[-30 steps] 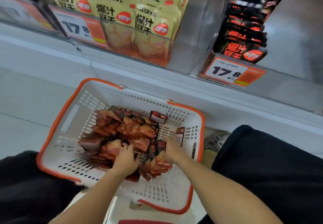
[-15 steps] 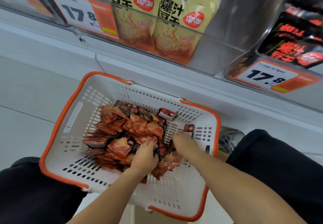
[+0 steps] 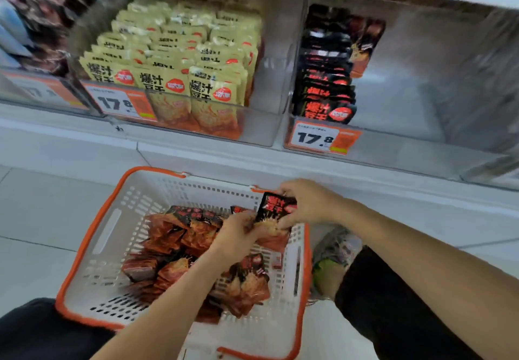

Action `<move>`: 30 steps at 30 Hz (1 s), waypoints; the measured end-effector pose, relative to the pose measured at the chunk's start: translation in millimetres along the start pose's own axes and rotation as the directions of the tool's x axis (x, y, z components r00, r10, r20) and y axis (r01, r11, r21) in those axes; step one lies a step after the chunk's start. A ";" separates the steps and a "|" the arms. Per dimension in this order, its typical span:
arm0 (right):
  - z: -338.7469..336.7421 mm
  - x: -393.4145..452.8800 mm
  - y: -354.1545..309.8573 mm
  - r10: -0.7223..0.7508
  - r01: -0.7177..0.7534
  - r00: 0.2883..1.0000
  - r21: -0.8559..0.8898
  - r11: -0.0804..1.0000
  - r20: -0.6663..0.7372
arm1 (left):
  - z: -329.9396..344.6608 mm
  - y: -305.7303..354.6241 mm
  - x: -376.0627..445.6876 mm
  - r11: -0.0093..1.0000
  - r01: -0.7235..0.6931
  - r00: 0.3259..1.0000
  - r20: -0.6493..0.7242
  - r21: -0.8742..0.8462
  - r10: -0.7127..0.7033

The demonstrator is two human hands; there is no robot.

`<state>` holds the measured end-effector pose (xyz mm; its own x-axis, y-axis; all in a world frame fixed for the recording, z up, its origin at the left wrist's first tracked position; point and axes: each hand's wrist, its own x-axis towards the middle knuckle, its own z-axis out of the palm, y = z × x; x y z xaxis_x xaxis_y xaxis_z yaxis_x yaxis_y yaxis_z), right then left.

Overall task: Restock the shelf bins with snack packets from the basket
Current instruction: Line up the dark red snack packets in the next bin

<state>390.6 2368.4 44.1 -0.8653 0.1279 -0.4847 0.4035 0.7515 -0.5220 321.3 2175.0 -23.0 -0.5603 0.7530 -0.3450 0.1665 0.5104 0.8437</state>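
Gripping a black snack packet (image 3: 276, 208) between them, both hands meet above the right rim of the white basket (image 3: 92, 250) with its orange edge. The right hand (image 3: 307, 204) pinches the packet's upper end with curled fingers, and the left hand (image 3: 238, 233) curls round its lower part, where the wrapper turns orange. The packet sits tilted, raised above the heap.

Below, a pile of packets (image 3: 179, 250) in red and black wrappers (loosely jumbled, some overlapping) fills the middle of the basket, which rests on the pale floor (image 3: 42, 211) in front of the shelf.

On the shelf, the clear bin (image 3: 264, 132) to the left holds rows of yellow packets (image 3: 168, 62) standing upright, with a price label (image 3: 120, 103) at its front. The bin to the right (image 3: 421, 146) holds one row of black packets (image 3: 325, 79) against its left wall, behind a price tag (image 3: 320, 138) reading 17.8; the remaining part of that bin shows bare bottom.
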 end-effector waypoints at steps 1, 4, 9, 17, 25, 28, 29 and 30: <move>-19.1 -16.6 4.0 0.008 -0.006 1.000 0.055 0.998 -0.029 | -2.8 19.3 -0.3 0.998 -0.041 0.999 -0.022 -0.038 0.041; -63.0 -66.9 14.4 -0.022 0.059 0.990 0.272 0.961 -0.137 | -7.4 80.6 -3.4 0.978 -0.197 0.977 -0.092 -0.064 0.191; -101.9 -129.7 13.4 0.066 0.347 0.788 0.529 0.775 -0.613 | -6.0 163.7 -0.5 0.891 -0.445 0.849 -0.276 0.086 0.451; -175.6 -103.5 68.0 0.216 0.233 0.319 0.298 0.926 -0.923 | -33.7 212.1 53.1 0.792 -0.348 0.731 -0.385 0.501 0.564; -230.6 35.6 106.5 0.333 -0.087 0.426 0.329 0.940 -0.841 | -30.3 208.4 61.5 0.856 -0.336 0.786 -0.384 0.393 0.484; -237.6 62.4 109.2 0.349 -0.251 0.380 0.268 0.930 -0.857 | -29.8 205.4 62.9 0.842 -0.355 0.770 -0.383 0.407 0.510; -238.2 67.7 110.0 0.357 -0.262 0.345 0.276 0.925 -0.868 | -29.7 204.3 63.0 0.839 -0.359 0.766 -0.385 0.409 0.515; -238.2 72.3 111.8 0.359 -0.263 0.312 0.283 0.922 -0.879 | -29.8 203.1 63.7 0.838 -0.360 0.762 -0.389 0.410 0.518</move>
<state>302.3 2615.8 118.0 -0.3869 0.8791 0.2785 0.6841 0.4761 -0.5526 295.3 2314.2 138.7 -0.6562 0.6767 0.3339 0.6738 0.3264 0.6629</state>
